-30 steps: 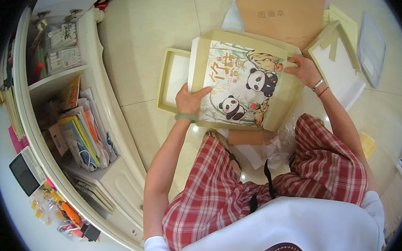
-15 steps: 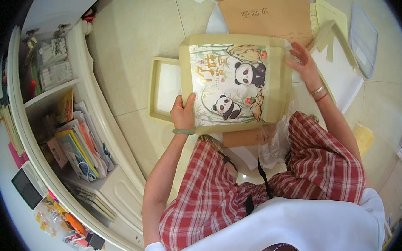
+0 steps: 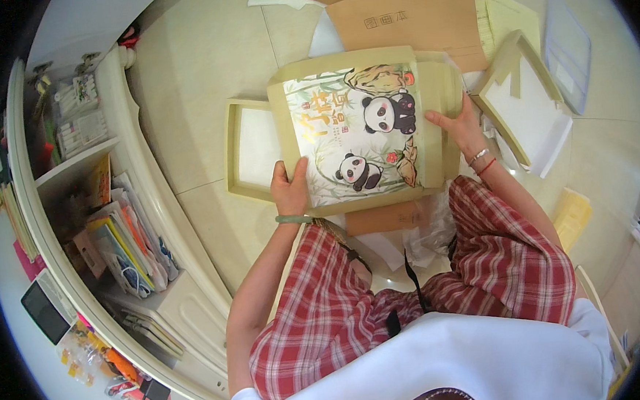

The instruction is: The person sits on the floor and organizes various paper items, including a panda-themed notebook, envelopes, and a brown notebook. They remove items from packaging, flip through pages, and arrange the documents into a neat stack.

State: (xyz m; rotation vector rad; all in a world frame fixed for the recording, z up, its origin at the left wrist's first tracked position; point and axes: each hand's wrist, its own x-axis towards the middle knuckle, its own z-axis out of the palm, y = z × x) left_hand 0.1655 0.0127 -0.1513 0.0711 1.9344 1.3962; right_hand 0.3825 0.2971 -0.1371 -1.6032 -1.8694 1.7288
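I hold a flat olive-edged cardboard box [image 3: 335, 151] with two pandas and bamboo printed on its face, tilted toward me above my knees. My left hand [image 3: 290, 189] grips its lower left edge, thumb on top and fingers partly hidden underneath. Over on the right side, my right hand [image 3: 459, 127] lays its thumb on the face near the upper panda, its other fingers at the flap side. Clear plastic film [image 3: 439, 226] hangs below the box's lower right corner.
An olive tray-like box part [image 3: 235, 150] lies left on the tiled floor. At right are another box part [image 3: 500, 90], yellowish papers [image 3: 512, 23] and a clear plastic folder [image 3: 569, 56]. A brown paper folder [image 3: 408, 29] lies behind. An open cabinet [image 3: 80, 167] holding books stands left.
My right hand has moved from the box's far right edge inward, its thumb now resting on the printed face. The view has shifted slightly, and the box is still in my left hand.
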